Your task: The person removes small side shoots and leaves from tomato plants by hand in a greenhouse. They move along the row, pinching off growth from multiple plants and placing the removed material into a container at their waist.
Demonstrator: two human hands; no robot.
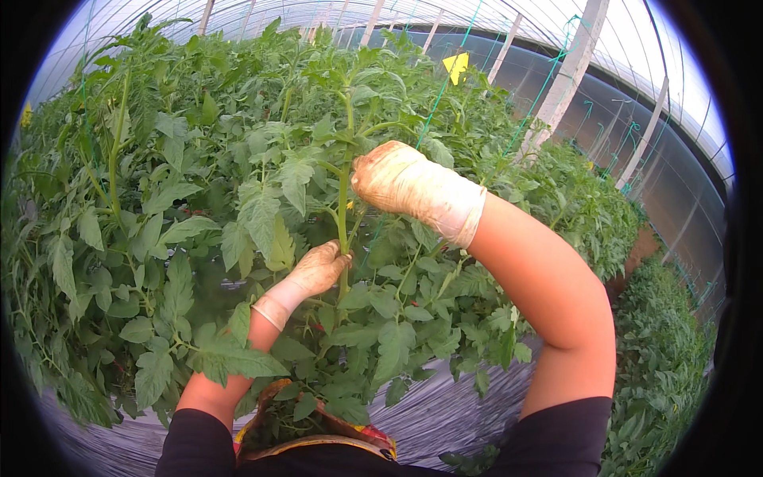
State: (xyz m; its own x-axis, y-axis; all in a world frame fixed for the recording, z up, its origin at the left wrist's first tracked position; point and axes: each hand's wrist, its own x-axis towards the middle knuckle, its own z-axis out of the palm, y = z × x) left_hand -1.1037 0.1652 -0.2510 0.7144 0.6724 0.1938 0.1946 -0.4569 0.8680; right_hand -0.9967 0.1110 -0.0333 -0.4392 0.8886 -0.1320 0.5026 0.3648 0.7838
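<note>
A tomato plant's thick green stem (343, 203) rises in front of me, with leaves and a small yellow flower beside it. My left hand (319, 268), in a thin, stained, pale glove, is closed around the lower part of this stem. Higher up, my right hand (390, 176), gloved alike, is curled at the stem's right side; its fingers are mostly hidden, so whether it grips anything cannot be told. A green twine (433, 113) runs down behind the right hand. Against my body, an open bag (334, 440) with a yellow and red rim holds green cuttings.
Dense tomato foliage surrounds both arms. Wooden or concrete posts (563, 77) with green twine stand at the right, and a yellow card (456, 67) hangs at the top. Plastic ground film (453, 405) lies below the plants. Another row of plants (656, 358) grows at the right.
</note>
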